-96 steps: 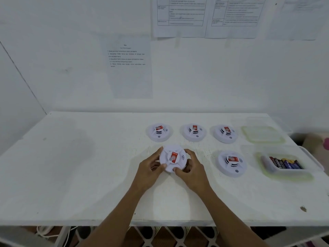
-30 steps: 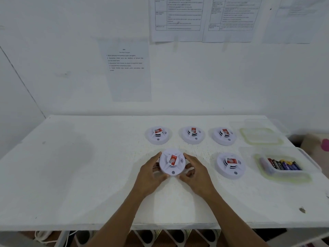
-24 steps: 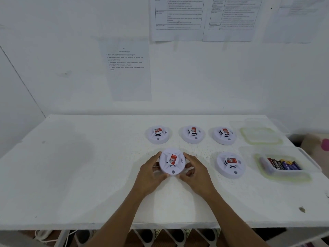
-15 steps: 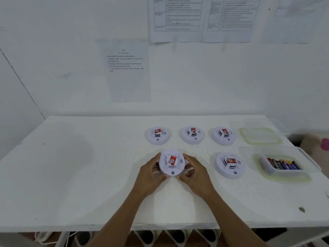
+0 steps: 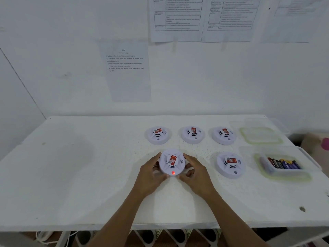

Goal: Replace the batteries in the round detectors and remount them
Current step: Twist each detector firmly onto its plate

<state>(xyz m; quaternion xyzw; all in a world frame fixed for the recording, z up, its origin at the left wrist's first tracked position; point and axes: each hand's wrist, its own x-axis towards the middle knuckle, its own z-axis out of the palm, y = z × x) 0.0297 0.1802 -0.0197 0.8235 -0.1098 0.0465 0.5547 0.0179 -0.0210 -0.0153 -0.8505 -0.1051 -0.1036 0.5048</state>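
The fingers point(image 5: 157, 158) of the left hand point(image 5: 151, 173) curl against the left rim of a round white plastic detector with a red label on its raised centre point(image 5: 171, 162). The right hand point(image 5: 196, 173) curls round the opposite rim in the same way, so both hands grip the unit between them. A small red light point(image 5: 173, 172) glows on the detector's near edge, between the two thumbs. The detector is at the front middle of the white table point(image 5: 89, 175); the hands hide its underside, so I cannot tell whether it rests on the surface or is raised a little. Just to its right, apart from the right hand, lies a second white round detector point(image 5: 230, 164). Behind them, three more white round detectors point(image 5: 193, 134) stand in a row, none touching. Further right lies a clear plastic tub with a pale green rim point(image 5: 284, 177), holding dark and purple batteries point(image 5: 283, 164) side by side. Behind the tub is a matching clear lid point(image 5: 243, 138), flat on the table. A dark speck point(image 5: 302, 208) marks the table near its front right corner. Printed paper sheets point(image 5: 127, 70) hang on the white wall behind.
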